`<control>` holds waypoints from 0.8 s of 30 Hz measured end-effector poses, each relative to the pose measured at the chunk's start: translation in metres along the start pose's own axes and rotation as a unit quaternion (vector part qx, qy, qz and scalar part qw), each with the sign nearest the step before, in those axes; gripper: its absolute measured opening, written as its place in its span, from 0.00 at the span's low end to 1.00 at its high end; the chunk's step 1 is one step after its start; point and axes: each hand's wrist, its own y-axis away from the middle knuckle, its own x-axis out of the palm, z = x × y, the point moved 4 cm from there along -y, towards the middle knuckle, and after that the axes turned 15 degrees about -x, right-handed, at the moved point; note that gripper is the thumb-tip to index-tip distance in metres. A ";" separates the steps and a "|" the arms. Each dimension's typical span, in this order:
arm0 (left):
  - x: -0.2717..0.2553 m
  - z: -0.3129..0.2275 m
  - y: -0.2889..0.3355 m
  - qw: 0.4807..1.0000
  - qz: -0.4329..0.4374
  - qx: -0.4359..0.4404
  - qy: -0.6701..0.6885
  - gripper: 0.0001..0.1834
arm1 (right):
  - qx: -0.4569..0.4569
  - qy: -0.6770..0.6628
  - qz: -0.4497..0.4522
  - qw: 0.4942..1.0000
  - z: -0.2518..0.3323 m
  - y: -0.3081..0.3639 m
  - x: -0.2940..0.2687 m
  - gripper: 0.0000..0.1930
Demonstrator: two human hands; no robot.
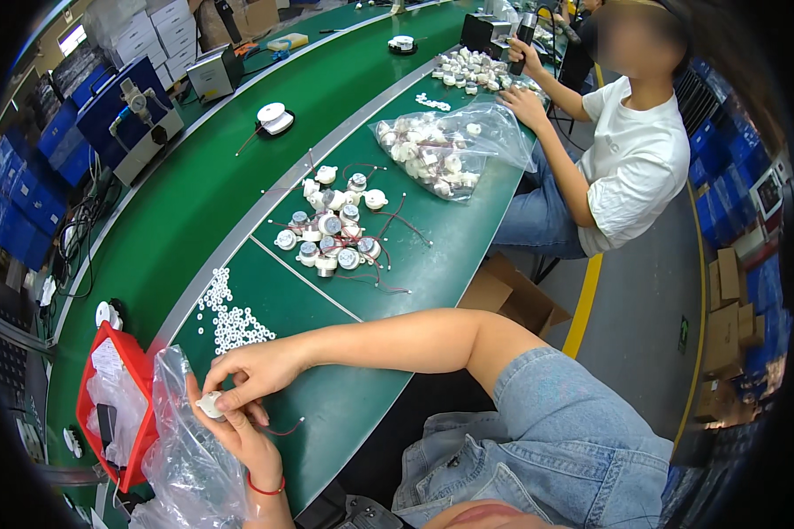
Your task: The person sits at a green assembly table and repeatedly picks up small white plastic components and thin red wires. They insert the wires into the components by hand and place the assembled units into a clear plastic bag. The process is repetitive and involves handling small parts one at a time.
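My left hand [254, 439], with a red cord round its wrist, holds a small white-capped motor [210, 405]. A thin dark-red wire from it trails to the right, ending in a small plug. My right hand [260, 368] reaches across from the right, its thumb and fingers closed on the same motor from above. Just beyond my hands lies a scatter of small white rings [238, 328]. Farther off, a heap of similar white and silver motors [331, 225] rests on the green table [304, 304] with their wires spread out.
Beside my left hand are a clear plastic bag [181, 441] and a red bin [86, 401]. A green conveyor [212, 163] carrying white spools [273, 116] curves past the table. At the right, a co-worker [635, 141] sits near a bag of motors [432, 154], holding a dark cylindrical tool [525, 40].
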 end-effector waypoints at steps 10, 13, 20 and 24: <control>-0.008 0.019 -0.004 0.996 0.013 0.001 -0.086 0.30 | -0.084 0.241 -0.085 0.963 -0.022 0.001 0.000 0.20; -0.013 0.032 -0.011 0.994 -0.010 0.052 -0.092 0.31 | 0.025 0.053 -0.138 0.989 0.021 0.005 0.007 0.19; 0.007 0.018 -0.004 0.991 0.080 -0.040 -0.097 0.25 | -0.175 0.023 -0.240 0.955 0.015 -0.005 -0.041 0.19; 0.009 0.023 -0.002 0.991 0.084 -0.052 -0.086 0.23 | -0.149 -0.005 -0.290 0.945 0.029 0.002 -0.060 0.21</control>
